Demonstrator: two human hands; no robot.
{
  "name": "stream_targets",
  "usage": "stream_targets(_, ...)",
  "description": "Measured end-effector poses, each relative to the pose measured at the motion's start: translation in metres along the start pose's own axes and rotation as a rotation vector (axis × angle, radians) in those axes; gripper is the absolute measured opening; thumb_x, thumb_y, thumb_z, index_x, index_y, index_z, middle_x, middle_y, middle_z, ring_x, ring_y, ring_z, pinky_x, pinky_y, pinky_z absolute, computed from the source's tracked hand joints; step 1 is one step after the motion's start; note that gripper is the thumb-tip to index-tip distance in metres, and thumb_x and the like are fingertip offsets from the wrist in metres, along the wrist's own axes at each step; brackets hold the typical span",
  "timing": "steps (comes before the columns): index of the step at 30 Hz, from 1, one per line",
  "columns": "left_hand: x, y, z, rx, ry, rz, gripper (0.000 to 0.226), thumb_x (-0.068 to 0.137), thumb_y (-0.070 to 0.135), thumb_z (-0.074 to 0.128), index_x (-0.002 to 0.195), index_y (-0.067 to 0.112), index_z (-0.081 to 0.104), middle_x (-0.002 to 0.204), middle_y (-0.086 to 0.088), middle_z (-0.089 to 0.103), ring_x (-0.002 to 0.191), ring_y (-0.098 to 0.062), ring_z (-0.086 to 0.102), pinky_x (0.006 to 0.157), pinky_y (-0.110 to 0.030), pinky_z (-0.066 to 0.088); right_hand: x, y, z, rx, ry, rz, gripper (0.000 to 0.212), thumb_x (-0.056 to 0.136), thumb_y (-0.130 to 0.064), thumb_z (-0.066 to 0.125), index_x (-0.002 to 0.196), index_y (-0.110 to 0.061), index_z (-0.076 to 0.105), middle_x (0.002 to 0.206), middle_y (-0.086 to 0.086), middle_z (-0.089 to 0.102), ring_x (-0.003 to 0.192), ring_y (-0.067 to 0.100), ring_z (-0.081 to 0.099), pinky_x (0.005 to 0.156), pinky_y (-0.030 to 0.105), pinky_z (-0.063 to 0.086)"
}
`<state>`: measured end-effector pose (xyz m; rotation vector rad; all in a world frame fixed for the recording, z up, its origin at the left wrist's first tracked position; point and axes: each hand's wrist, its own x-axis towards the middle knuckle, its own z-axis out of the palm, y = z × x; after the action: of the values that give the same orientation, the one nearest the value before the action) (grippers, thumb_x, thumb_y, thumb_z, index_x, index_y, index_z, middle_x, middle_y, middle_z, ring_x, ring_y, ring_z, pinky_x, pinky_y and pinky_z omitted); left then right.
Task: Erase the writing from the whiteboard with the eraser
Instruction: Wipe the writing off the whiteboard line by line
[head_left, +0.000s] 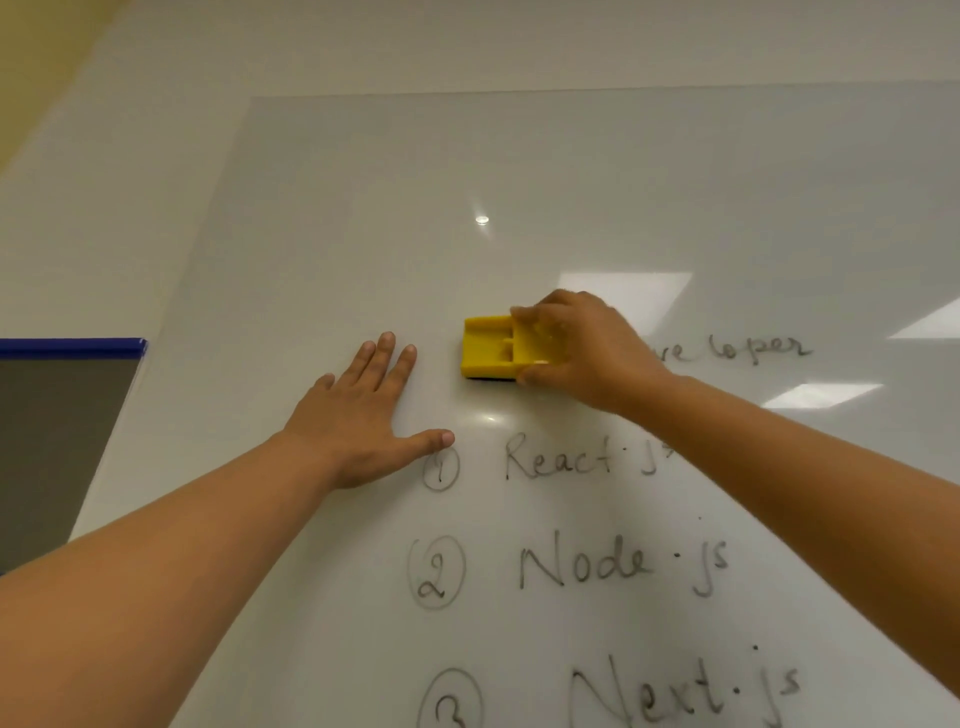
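Nearest me, three numbered lines (597, 566) remain unerased on the whiteboard (363, 234); above them my left hand (363, 415) lies flat and released, and my right hand (576, 348) grasps the eraser (488, 348) mid-heading, half of it wiped.

The scene is evenly but rather dimly lit, with a warm, slightly yellow cast. The glossy whiteboard (363, 234) mirrors overhead lights: a small round bright spot (482, 220) near its upper middle, pale rectangular glare patches (628, 291) to the right, and a faint sheen just below the yellow eraser (491, 347). Shadows are soft and weak; only a thin one edges the left hand (358, 415). The right hand (576, 353) is slightly smeared by motion blur. The handwriting (618, 564) looks soft, not crisp. Wide-angle distortion bends the board's edges and stretches both forearms toward the lower corners.
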<state>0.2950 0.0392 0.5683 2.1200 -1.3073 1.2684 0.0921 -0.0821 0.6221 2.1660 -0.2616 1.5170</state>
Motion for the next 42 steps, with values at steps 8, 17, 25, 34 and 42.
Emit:
stream_targets(8, -0.001, 0.003, -0.002, -0.012, -0.015, -0.017, 0.107, 0.060, 0.086, 0.010, 0.144, 0.028, -0.024, 0.152, 0.003, -0.030, 0.142, -0.012, -0.020, 0.118, -0.043, 0.006, 0.020, -0.001, -0.001, 0.017, 0.138, 0.143, 0.064, 0.076, -0.033, 0.072, 0.133, -0.021, 0.045, 0.123, 0.006, 0.051, 0.113, 0.026, 0.044, 0.090, 0.037, 0.039)
stream_targets(17, -0.002, 0.004, -0.003, -0.003, -0.024, -0.019, 0.103, 0.069, 0.083, 0.018, 0.143, 0.027, -0.025, 0.152, 0.002, -0.030, 0.142, -0.013, -0.021, 0.118, -0.043, 0.007, -0.017, 0.012, -0.008, -0.018, 0.052, 0.056, 0.064, 0.075, -0.036, 0.072, 0.132, -0.024, 0.047, 0.121, 0.002, 0.053, 0.109, 0.022, 0.046, 0.084, 0.032, 0.038)
stream_targets(25, -0.003, 0.007, -0.004, 0.000, -0.023, -0.032, 0.110, 0.058, 0.085, 0.010, 0.143, 0.026, -0.025, 0.152, 0.001, -0.030, 0.142, -0.014, -0.019, 0.118, -0.044, 0.008, -0.001, -0.004, 0.003, 0.009, 0.108, 0.087, 0.064, 0.076, -0.034, 0.071, 0.133, -0.021, 0.046, 0.121, 0.004, 0.052, 0.110, 0.025, 0.045, 0.087, 0.037, 0.041)
stream_targets(34, -0.004, 0.007, -0.004, -0.004, -0.020, -0.045, 0.101, 0.074, 0.081, 0.025, 0.144, 0.026, -0.024, 0.152, 0.002, -0.030, 0.142, -0.013, -0.019, 0.118, -0.044, 0.008, -0.005, 0.043, -0.021, 0.032, 0.207, 0.261, 0.065, 0.072, -0.037, 0.073, 0.130, -0.021, 0.049, 0.120, 0.004, 0.053, 0.107, 0.023, 0.048, 0.077, 0.030, 0.039)
stream_targets(42, -0.003, 0.021, -0.010, 0.034, 0.031, -0.105, 0.102, 0.073, 0.082, 0.020, 0.148, 0.021, -0.012, 0.157, -0.003, -0.017, 0.145, -0.019, -0.008, 0.115, -0.049, 0.010, -0.016, 0.031, -0.007, 0.032, 0.141, 0.142, 0.064, 0.073, -0.037, 0.073, 0.131, -0.022, 0.048, 0.119, 0.001, 0.052, 0.107, 0.021, 0.046, 0.077, 0.028, 0.036)
